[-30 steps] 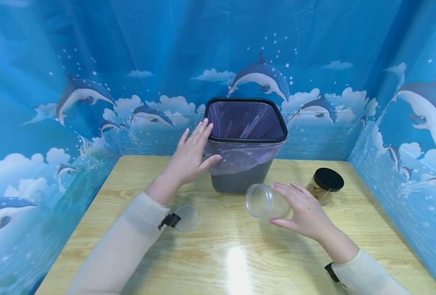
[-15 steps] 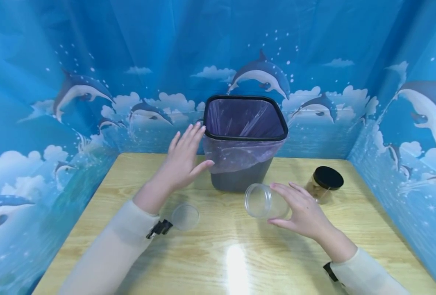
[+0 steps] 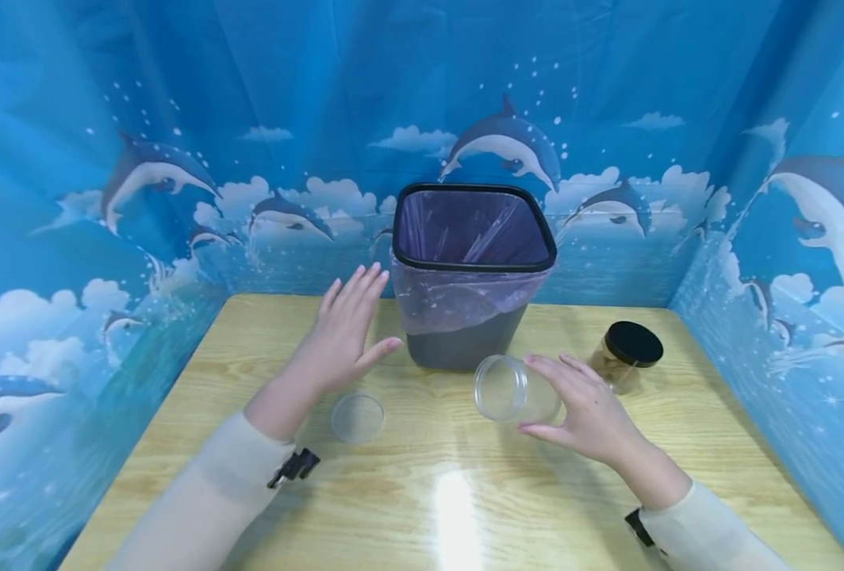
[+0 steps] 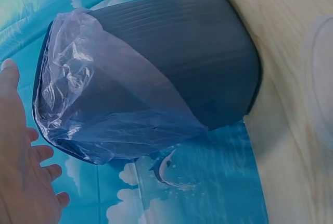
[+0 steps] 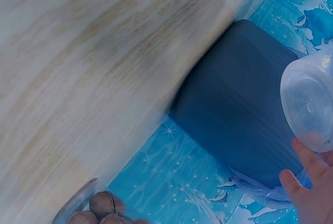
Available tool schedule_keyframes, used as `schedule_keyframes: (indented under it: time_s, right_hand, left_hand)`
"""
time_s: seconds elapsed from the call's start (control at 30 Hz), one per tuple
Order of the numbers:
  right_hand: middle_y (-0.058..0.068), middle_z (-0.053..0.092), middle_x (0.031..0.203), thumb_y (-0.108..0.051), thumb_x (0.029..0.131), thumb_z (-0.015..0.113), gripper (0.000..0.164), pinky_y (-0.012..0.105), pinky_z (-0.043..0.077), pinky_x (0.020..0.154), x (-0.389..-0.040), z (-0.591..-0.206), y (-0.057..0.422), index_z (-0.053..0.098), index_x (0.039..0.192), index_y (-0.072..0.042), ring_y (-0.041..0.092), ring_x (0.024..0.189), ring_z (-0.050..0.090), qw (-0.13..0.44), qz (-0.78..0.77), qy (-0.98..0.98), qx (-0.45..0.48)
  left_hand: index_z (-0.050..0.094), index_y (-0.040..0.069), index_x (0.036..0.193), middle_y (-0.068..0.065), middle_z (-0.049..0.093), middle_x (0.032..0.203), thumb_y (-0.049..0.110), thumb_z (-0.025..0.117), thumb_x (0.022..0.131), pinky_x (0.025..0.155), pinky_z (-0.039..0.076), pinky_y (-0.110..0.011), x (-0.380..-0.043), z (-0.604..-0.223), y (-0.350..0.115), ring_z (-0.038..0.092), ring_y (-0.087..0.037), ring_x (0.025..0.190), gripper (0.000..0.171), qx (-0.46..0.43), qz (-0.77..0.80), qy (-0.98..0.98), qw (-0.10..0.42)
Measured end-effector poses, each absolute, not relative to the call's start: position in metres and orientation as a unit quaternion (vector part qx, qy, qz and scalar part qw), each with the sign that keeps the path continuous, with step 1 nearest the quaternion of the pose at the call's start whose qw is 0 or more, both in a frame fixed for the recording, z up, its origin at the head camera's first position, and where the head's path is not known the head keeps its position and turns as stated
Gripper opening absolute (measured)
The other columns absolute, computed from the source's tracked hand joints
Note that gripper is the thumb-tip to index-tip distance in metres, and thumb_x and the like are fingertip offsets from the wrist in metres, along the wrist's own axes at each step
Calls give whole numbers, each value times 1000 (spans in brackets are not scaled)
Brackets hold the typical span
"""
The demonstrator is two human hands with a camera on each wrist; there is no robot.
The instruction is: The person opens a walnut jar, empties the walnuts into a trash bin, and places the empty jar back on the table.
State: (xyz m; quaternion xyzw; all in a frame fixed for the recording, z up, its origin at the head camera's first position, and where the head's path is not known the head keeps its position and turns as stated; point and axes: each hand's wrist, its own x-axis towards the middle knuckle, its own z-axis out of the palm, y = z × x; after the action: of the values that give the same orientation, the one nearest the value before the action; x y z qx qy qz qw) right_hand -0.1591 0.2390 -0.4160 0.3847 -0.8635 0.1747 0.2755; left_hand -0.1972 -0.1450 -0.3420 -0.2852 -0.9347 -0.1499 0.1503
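Note:
My right hand (image 3: 586, 408) holds a clear plastic jar (image 3: 502, 388) tipped on its side, its open mouth facing left, in front of the bin. In the right wrist view the base of this jar (image 5: 309, 101) shows above the fingertips. The left hand (image 3: 339, 337) hovers left of the bin with fingers straight, holding nothing and apart from it. The dark grey trash bin (image 3: 461, 345) stands upright at the back of the table. A purple plastic bag (image 3: 458, 297) lines it, folded over outside, under a black rim. A clear round lid (image 3: 358, 418) lies flat on the table near my left wrist.
Right of the bin stands another jar with a black lid (image 3: 634, 343); the right wrist view shows walnuts (image 5: 106, 203) inside it. Blue dolphin-print curtains (image 3: 308, 119) enclose the wooden table (image 3: 393, 492) at the back and sides.
The left hand has come off the bin's left rim and moved left and toward me. My right hand and the clear jar have stayed nearly still.

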Motion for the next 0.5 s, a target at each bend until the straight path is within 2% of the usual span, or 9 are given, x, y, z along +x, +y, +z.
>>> schedule_keyframes:
  time_s: [0.07,0.23,0.5]
  right_hand:
    - [12,63,134,-68,79,71,90,38,28,117,-159,-416,239,53,142,-6,31,117,62,272,177,-865,382]
    - [13,63,134,-67,77,73,91,47,35,112,-158,-419,241,53,142,-6,31,117,62,270,176,-868,378]
    - [13,62,134,-66,77,74,91,44,33,114,-157,-423,243,53,142,-5,32,116,62,272,178,-869,374]
  left_hand:
    - [7,9,161,-10,5,168,75,22,96,120,0,-56,-195,-346,-147,0,-29,153,94,-288,-148,-934,152]
    - [9,8,161,-12,6,167,70,30,98,120,1,-56,-191,-356,-151,3,-33,153,91,-289,-137,-936,145]
    - [12,6,160,-15,7,167,65,39,99,121,0,-54,-185,-370,-158,6,-36,152,89,-290,-132,-939,131]
